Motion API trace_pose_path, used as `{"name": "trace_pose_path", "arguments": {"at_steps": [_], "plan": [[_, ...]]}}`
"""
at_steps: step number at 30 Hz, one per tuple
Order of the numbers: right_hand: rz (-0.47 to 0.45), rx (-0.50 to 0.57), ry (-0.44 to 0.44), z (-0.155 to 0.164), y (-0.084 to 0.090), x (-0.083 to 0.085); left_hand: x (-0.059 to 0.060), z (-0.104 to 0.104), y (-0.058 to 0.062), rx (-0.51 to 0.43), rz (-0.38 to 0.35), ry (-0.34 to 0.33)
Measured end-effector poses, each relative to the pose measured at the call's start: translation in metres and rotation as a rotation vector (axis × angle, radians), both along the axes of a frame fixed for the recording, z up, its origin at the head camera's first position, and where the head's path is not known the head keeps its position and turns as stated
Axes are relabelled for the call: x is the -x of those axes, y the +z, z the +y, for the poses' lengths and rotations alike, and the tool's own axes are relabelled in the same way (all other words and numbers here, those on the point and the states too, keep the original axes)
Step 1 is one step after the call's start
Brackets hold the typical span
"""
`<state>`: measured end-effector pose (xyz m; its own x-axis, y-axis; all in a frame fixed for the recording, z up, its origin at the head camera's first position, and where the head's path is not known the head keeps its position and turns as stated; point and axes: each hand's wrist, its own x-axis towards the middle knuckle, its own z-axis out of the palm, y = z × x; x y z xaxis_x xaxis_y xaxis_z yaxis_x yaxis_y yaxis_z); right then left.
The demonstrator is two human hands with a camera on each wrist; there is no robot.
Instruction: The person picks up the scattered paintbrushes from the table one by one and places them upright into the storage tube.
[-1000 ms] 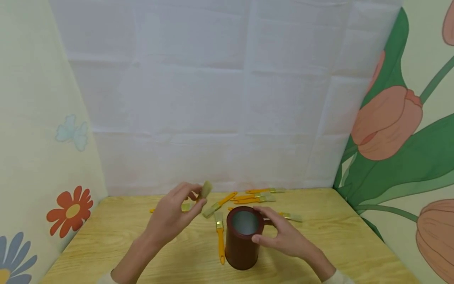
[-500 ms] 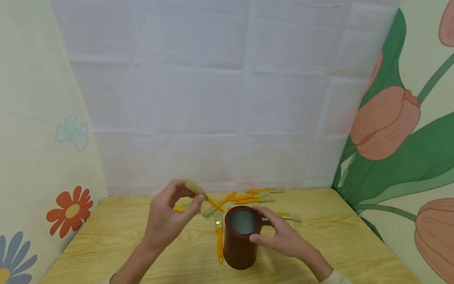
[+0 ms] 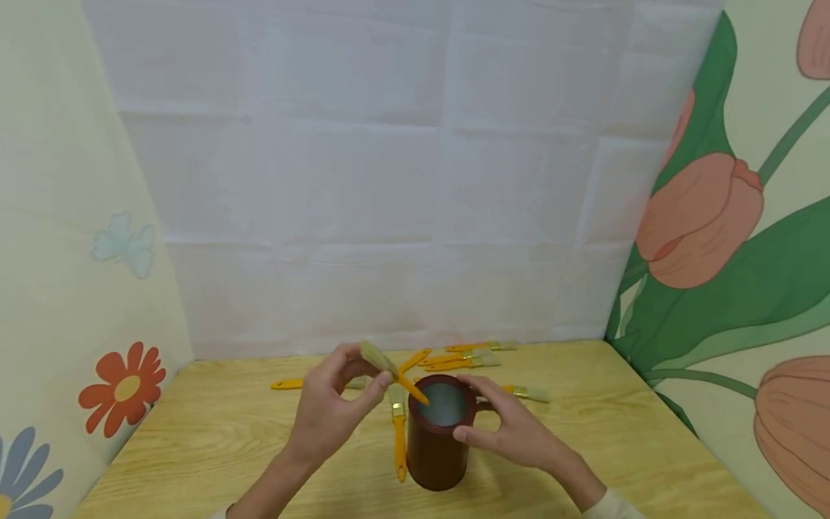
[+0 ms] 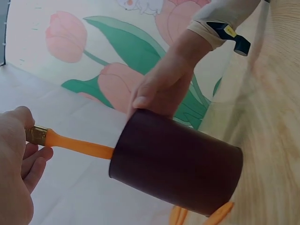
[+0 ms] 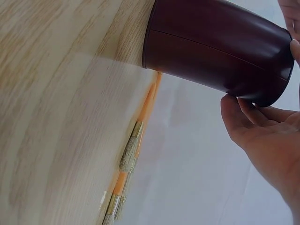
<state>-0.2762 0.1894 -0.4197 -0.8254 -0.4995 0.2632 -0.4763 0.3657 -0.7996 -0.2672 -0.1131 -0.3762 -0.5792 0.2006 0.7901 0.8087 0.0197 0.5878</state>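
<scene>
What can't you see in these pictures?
- Bottom inside of the dark red cup: head view, its wall hides it.
- Tip of the held brush's handle: left wrist view, behind the cup's rim.
- Left hand fingertips: head view, too small to show their grip.
- Right hand: right wrist view, cut off by the edge.

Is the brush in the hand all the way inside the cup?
No, the left hand holds the brush with only its orange handle tip at the cup rim.
</scene>
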Motion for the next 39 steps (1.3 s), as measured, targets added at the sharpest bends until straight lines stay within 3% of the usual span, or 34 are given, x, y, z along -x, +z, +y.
{"name": "trace_pose_path", "arguments": {"at_steps": [14,22,27,39], "plan": [[0.048,0.011,0.021,0.003,0.002,0.002,0.007,0.021,-0.026,0.095,-0.125,-0.004],[0.055,0.021,0.05,0.004,0.002,0.003,0.008,0.026,-0.037,0.219,-0.161,0.156],[0.058,0.025,0.065,0.004,0.003,0.002,0.009,0.028,-0.038,0.254,-0.198,0.195],[0.026,0.018,0.037,0.01,0.002,-0.001,0.011,0.035,-0.04,0.259,-0.245,0.158]]}}
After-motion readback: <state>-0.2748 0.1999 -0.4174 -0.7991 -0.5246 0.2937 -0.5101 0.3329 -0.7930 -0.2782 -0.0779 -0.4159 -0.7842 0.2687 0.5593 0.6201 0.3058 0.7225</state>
